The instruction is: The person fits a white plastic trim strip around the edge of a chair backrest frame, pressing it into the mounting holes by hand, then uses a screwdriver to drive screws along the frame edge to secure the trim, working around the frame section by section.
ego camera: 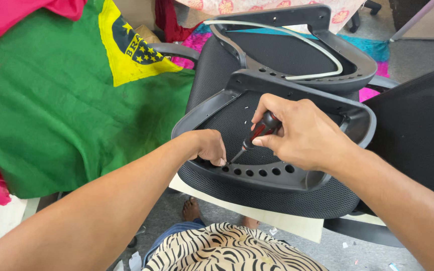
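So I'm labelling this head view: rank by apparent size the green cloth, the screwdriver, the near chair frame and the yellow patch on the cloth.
1. green cloth, largest
2. near chair frame
3. yellow patch
4. screwdriver, smallest, partly hidden in the right hand

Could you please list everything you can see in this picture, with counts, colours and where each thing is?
chair back frame: one, dark grey plastic with black mesh and a row of holes, centre, under both hands
second chair frame: one, dark grey with black mesh, just behind the first
white cord: one, white, lying along the second frame's rim
screwdriver: one, red and black handle, tip near the row of holes
green cloth: one, green with a yellow patch, left
pink cloth: pink, top left
striped cloth: cream and black, bottom centre
foot: one, bare, on the grey floor
left hand: pinching at the screwdriver's tip
right hand: gripping the screwdriver's handle
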